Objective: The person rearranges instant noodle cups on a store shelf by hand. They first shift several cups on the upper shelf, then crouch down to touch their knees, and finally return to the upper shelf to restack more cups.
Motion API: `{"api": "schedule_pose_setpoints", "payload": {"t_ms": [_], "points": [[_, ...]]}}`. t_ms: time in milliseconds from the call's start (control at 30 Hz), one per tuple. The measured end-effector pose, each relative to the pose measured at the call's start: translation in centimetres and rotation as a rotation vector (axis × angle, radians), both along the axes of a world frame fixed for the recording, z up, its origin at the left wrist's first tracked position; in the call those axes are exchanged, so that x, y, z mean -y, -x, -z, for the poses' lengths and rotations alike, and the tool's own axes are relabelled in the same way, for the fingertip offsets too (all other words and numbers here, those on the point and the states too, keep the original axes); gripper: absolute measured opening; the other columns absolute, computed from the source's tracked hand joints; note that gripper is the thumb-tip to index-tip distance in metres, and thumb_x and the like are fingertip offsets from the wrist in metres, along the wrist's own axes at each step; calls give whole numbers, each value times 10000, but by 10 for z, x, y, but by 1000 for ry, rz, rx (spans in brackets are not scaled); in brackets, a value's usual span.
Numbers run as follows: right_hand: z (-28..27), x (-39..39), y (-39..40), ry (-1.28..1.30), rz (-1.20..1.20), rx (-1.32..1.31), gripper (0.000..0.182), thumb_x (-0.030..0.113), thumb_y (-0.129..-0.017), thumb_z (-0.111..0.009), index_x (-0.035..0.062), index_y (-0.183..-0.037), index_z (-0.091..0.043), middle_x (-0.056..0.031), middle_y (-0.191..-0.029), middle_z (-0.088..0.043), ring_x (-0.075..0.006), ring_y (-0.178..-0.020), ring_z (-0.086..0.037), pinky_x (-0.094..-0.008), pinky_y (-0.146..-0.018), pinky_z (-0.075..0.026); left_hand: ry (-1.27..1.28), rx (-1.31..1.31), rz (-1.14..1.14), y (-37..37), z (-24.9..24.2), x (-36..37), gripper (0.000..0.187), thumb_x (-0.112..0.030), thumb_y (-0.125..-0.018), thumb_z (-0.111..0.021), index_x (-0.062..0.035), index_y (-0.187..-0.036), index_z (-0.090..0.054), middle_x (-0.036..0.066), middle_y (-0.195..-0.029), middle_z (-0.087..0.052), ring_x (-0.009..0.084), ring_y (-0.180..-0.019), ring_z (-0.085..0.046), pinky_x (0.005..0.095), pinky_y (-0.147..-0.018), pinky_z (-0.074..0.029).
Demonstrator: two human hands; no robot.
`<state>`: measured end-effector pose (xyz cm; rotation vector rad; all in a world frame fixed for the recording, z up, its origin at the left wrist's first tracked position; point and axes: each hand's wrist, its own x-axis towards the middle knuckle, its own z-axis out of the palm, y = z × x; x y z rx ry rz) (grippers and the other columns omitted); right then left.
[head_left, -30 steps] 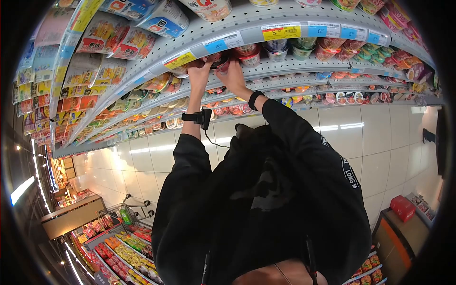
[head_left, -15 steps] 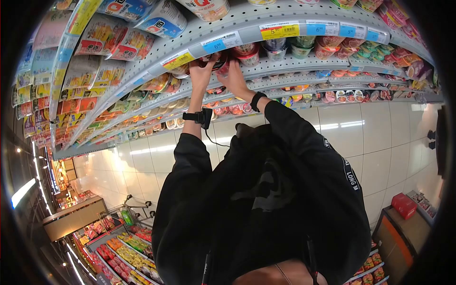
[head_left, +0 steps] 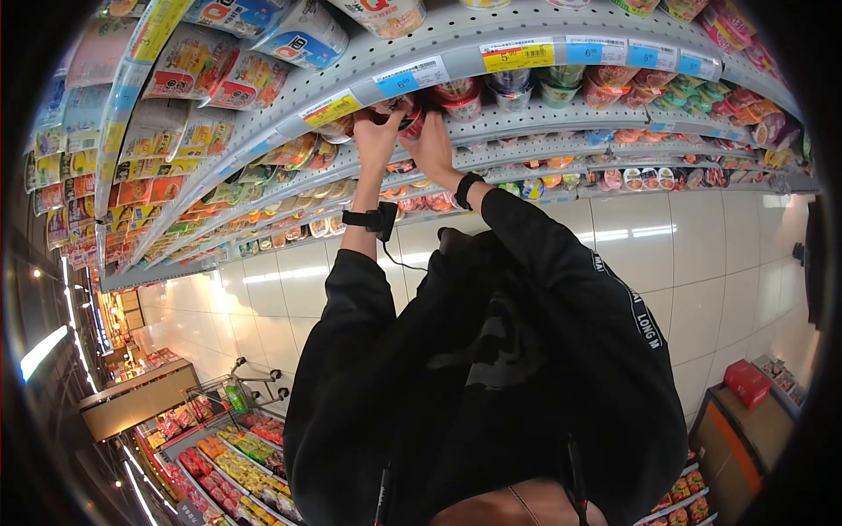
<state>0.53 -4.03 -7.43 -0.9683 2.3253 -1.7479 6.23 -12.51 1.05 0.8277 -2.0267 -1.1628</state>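
Under the edge of the upper shelf (head_left: 465,66), both hands reach into a row of packaged cups. My left hand (head_left: 377,138) is closed around a red instant noodle cup (head_left: 410,130), its thumb lying over the near side. From the other side, my right hand (head_left: 430,147) presses against the same cup, with its fingertips partly hidden in the shadow below the shelf lip. Just right of my hands stands another red cup (head_left: 463,107). A black strap with a small device (head_left: 384,220) is on my left wrist, and a black band (head_left: 468,189) circles the right.
Price tags (head_left: 410,79) line the shelf lip just above my hands. Large noodle cups (head_left: 303,35) stand on the shelf above, and lower tiers hold more cups. Pale floor tiles (head_left: 631,254) lie behind. A shopping cart (head_left: 254,381) is at lower left, near a display of packets (head_left: 241,473).
My right hand has shifted slightly left, closer to my left hand. Its fingers sit more upright against the red cup. The left hand has barely moved.
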Motion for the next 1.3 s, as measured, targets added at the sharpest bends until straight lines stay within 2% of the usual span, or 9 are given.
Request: {"api": "schedule_pose_setpoints", "payload": {"t_ms": [233, 300, 467, 733, 867, 1033, 1133, 1200, 1300], "points": [[-8, 3, 0, -38, 24, 6, 662, 161, -731, -834, -77, -1220, -457, -297, -1113, -530, -482, -983, -585, -530, -831, -491, 61, -108, -83, 3, 8, -7, 554, -240, -762, -869, 61, -1139, -595, 151, -1059, -701, 220, -914, -649, 338, -863, -505], [2, 5, 2, -25, -34, -6, 680, 170, -729, -837, -79, -1233, -454, -305, -1142, -522, -486, -1005, -577, -529, -857, -488, 106, -86, -3, 1, 7, 0, 462, -187, -806, -854, 41, -1091, -569, 68, -974, -669, 116, -800, -583, 281, -730, -472], [17, 7, 14, -11, -167, -19, 714, 198, -729, -835, -91, -1254, -447, -315, -1190, -516, -494, -1054, -559, -525, -917, -476, 51, -83, -3, -3, 8, 6, 434, -185, -806, -852, 43, -1082, -607, 75, -972, -689, 121, -792, -584, 288, -740, -475], [-1, 12, 5, -61, 37, 89, 625, 179, -718, -826, -90, -1156, -471, -307, -1138, -550, -497, -1051, -566, -526, -864, -494, 69, -44, 71, -4, -1, 8, 348, -187, -830, -831, 49, -1019, -658, 61, -893, -691, 130, -760, -586, 301, -701, -478], [-1, 16, 2, 72, 3, 272, 573, 194, -715, -829, -80, -1084, -485, -298, -1094, -568, -492, -1039, -572, -532, -856, -490, -6, -52, 121, -9, -4, 7, 397, -154, -814, -836, 68, -1070, -628, 105, -972, -707, 173, -847, -638, 323, -799, -502], [-1, 19, -3, -60, 182, 38, 586, 237, -719, -838, -82, -1068, -491, -264, -1025, -565, -448, -1008, -563, -513, -865, -464, -127, 67, 150, -12, 15, 19, 476, -163, -827, -842, 74, -1150, -585, 118, -1040, -694, 163, -882, -623, 318, -821, -502], [4, 21, -4, -71, 190, -94, 591, 246, -728, -839, -84, -1076, -494, -258, -1006, -561, -435, -1000, -558, -499, -868, -454, 13, -103, 121, 0, 18, 8, 574, -193, -818, -862, 76, -1212, -543, 128, -1110, -665, 175, -940, -607, 312, -863, -493], [5, 17, -5, -90, 147, -77, 593, 243, -734, -837, -88, -1085, -492, -265, -1018, -560, -439, -1008, -558, -499, -877, -454, 56, -156, 45, 6, 15, 3, 686, -217, -794, -882, 78, -1280, -497, 147, -1178, -640, 201, -999, -599, 316, -916, -476], [3, 10, 0, -75, 73, -17, 593, 233, -744, -833, -95, -1098, -489, -277, -1046, -558, -446, -1026, -559, -499, -893, -455, 21, -153, 11, 11, 27, 11, 675, -230, -775, -893, 83, -1248, -528, 146, -1156, -652, 213, -1013, -601, 325, -939, -466]]}}
